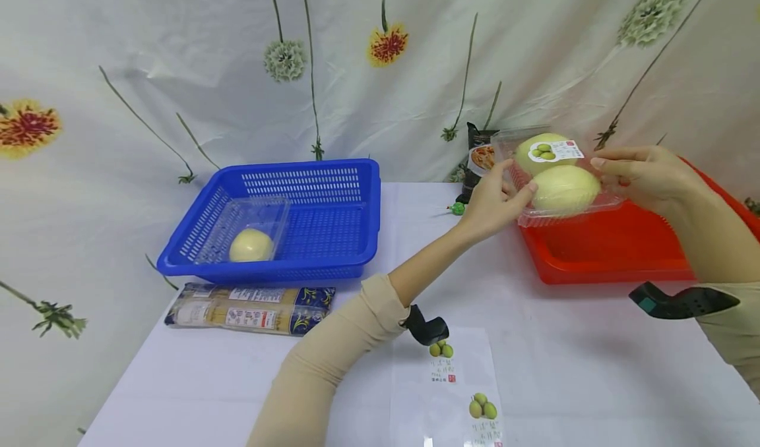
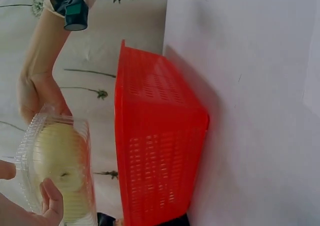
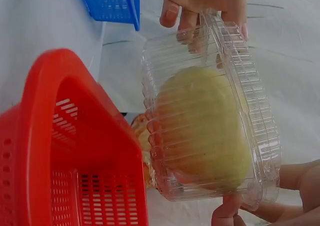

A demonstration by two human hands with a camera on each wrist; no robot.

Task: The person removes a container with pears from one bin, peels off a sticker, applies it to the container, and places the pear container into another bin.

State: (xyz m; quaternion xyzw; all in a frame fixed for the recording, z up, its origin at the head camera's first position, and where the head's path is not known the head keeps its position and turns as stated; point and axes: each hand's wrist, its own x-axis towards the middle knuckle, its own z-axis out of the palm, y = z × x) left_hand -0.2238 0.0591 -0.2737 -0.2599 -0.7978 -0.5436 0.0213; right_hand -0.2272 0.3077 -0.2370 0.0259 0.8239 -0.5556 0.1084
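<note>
Both hands hold a lidded clear plastic box [image 1: 528, 219] in the air over the near-left part of the red basket [image 1: 611, 262]. Inside it lie two pale yellow-green melons [image 1: 565, 188], and a white label with a green fruit picture [image 1: 555, 150] is stuck on top. At the box's left end, my left hand [image 1: 497, 200] grips the edge with the thumb on top. My right hand [image 1: 656, 175] pinches the opposite end. From the right wrist view, fingers of the right hand [image 3: 300, 193] show at the box's lower corner, the left hand [image 3: 205, 3] at its far end.
A blue basket [image 1: 320, 262] at left holds a clear box [image 1: 279, 219] with one pale melon [image 1: 251, 245]. Pasta packs [image 1: 249, 308] lie before it. A label sheet [image 1: 439, 394] lies at the table's front. Behind my left hand are a dark food packet [image 1: 473, 177] and a small green item [image 1: 456, 208].
</note>
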